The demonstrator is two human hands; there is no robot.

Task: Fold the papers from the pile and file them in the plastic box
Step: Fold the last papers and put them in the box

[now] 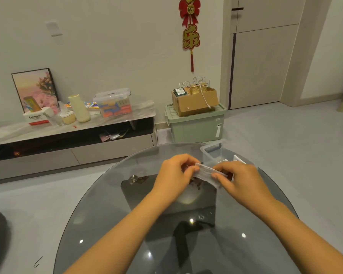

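Note:
A small white folded paper [207,175] is held above the round glass table [107,224], between both hands. My left hand [175,175] pinches its left end with curled fingers. My right hand [240,179] pinches its right side with thumb and fingertips. Just behind my right hand stands the clear plastic box [211,154] near the table's far right edge, with white folded papers [237,160] showing in it. Whether a pile of papers lies on the table cannot be told; my hands hide that area.
Under the glass is the table's dark base [166,204]. Beyond the table a low TV cabinet [67,139] carries boxes and bottles. A green storage bin [196,125] with a cardboard box [194,101] on top stands on the floor by the wall.

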